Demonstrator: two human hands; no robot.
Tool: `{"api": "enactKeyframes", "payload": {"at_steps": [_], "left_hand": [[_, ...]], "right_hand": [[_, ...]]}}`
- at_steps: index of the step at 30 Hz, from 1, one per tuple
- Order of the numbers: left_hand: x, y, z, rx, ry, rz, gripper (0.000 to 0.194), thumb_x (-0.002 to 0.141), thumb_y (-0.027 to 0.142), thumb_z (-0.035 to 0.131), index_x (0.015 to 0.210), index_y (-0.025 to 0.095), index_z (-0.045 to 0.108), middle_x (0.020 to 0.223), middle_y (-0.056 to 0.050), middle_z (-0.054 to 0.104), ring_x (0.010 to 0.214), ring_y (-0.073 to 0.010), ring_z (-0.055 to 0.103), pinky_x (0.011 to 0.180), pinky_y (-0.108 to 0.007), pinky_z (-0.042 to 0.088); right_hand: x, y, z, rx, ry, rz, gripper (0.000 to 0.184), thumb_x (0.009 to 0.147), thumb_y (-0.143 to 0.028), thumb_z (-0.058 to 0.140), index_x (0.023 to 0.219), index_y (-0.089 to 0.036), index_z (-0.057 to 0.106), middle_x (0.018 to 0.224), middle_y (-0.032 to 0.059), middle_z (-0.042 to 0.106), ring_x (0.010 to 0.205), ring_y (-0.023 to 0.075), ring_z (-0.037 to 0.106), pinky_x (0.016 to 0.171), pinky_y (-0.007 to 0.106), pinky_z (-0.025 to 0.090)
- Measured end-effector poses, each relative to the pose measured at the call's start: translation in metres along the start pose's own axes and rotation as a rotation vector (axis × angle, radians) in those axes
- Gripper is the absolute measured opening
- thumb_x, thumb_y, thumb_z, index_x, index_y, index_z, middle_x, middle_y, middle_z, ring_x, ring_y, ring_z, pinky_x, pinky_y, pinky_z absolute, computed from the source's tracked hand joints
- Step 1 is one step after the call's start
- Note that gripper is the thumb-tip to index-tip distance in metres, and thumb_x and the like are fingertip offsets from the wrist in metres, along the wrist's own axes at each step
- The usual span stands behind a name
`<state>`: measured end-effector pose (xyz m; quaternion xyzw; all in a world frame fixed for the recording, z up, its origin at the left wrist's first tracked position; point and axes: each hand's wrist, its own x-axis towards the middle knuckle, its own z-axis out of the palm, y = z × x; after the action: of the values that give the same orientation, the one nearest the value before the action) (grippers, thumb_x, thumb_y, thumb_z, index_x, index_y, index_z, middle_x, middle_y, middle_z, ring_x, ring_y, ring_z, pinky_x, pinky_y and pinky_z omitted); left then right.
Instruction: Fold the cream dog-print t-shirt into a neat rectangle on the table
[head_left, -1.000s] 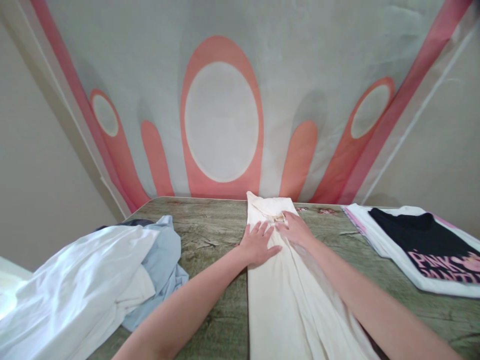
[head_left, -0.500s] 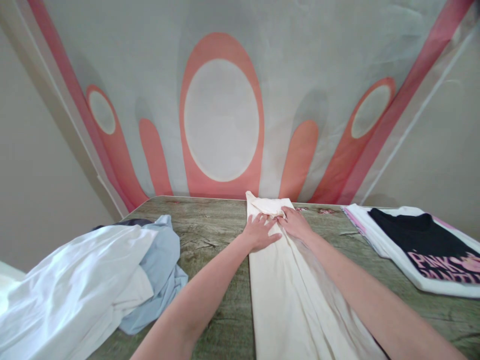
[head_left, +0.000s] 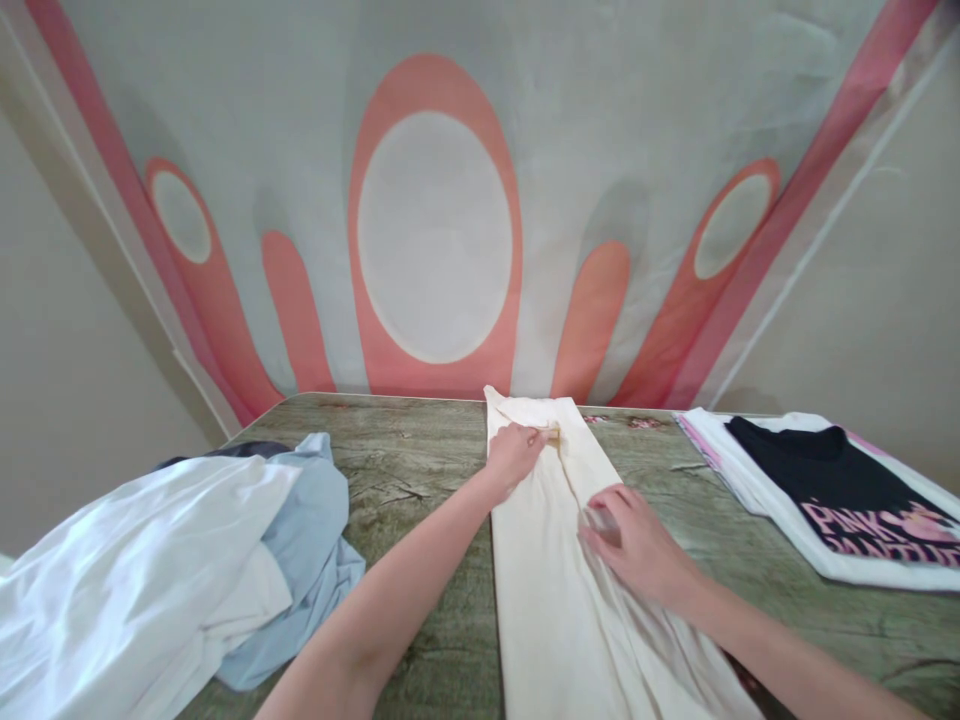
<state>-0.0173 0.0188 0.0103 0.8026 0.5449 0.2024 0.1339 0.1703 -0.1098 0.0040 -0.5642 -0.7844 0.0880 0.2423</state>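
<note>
A long cream garment (head_left: 532,570) lies lengthwise on the wooden table, its folded top end by the far edge and its body running towards me. My left hand (head_left: 514,460) is closed on the cloth near that top end, pinching it beside a small tan patch (head_left: 553,435). Lower down on the right side, my right hand (head_left: 634,540) has its thumb and fingers apart, resting at the garment's loose, wrinkled folds. Which exact kind of garment it is, I cannot tell.
To the left lies a loose heap with a white cloth (head_left: 150,560) over a light blue one (head_left: 311,540). Folded shirts, a black printed shirt (head_left: 832,480) on top, sit at the right. A patterned backdrop (head_left: 435,380) stands behind the wooden table (head_left: 405,460).
My right hand has left the garment's top end and come down along its right side towards me. The left hand's spread fingers have drawn together into a pinch.
</note>
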Motion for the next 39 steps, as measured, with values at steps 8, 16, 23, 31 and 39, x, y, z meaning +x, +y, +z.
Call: {"api": "enactKeyframes", "payload": {"at_steps": [8, 16, 23, 31, 39], "left_hand": [[0.049, 0.004, 0.01, -0.848, 0.032, -0.459, 0.041, 0.075, 0.052, 0.056, 0.071, 0.011, 0.061, 0.059, -0.007, 0.062, 0.054, -0.0157, 0.059, 0.048, -0.022, 0.04], [0.035, 0.025, 0.009, -1.046, -0.005, -0.422, 0.068, 0.079, 0.046, 0.056, 0.133, 0.019, 0.023, 0.087, -0.009, 0.066, 0.06, -0.0139, 0.064, 0.054, -0.023, 0.048], [0.035, 0.024, 0.011, -1.078, -0.109, -0.337, 0.05, 0.08, 0.054, 0.051, 0.108, 0.013, 0.056, 0.096, -0.013, 0.064, 0.067, -0.0157, 0.064, 0.054, -0.022, 0.05], [0.037, 0.018, 0.017, -1.272, -0.046, -0.365, 0.035, 0.08, 0.043, 0.058, 0.091, 0.01, 0.061, 0.089, -0.012, 0.066, 0.074, -0.0158, 0.064, 0.062, -0.023, 0.053], [0.041, 0.014, 0.021, -1.392, -0.033, -0.3, 0.031, 0.077, 0.037, 0.064, 0.093, 0.01, 0.061, 0.096, -0.012, 0.065, 0.082, -0.0168, 0.065, 0.074, -0.027, 0.053]], "right_hand": [[-0.063, -0.047, -0.033, -0.082, -0.344, 0.168, 0.015, 0.078, -0.034, 0.049, 0.071, -0.021, 0.047, 0.067, -0.0005, 0.058, 0.057, 0.014, 0.051, 0.053, 0.026, 0.026], [-0.075, -0.047, -0.035, -0.222, -0.414, 0.118, 0.011, 0.076, -0.024, 0.046, 0.069, -0.021, 0.053, 0.066, 0.0023, 0.064, 0.058, 0.0183, 0.057, 0.051, 0.029, 0.017], [-0.08, -0.048, -0.039, -0.296, -0.472, 0.105, 0.012, 0.07, -0.019, 0.049, 0.064, -0.02, 0.059, 0.067, 0.0063, 0.066, 0.057, 0.0197, 0.059, 0.05, 0.03, 0.016], [-0.079, -0.053, -0.051, -0.308, -0.538, 0.121, 0.014, 0.07, -0.017, 0.048, 0.063, -0.019, 0.06, 0.067, 0.0081, 0.066, 0.057, 0.0193, 0.058, 0.05, 0.029, 0.015], [-0.068, -0.044, -0.08, -0.069, -0.553, 0.145, 0.012, 0.068, -0.016, 0.047, 0.057, -0.019, 0.05, 0.057, -0.0012, 0.057, 0.052, 0.0112, 0.043, 0.049, 0.025, 0.018]]}}
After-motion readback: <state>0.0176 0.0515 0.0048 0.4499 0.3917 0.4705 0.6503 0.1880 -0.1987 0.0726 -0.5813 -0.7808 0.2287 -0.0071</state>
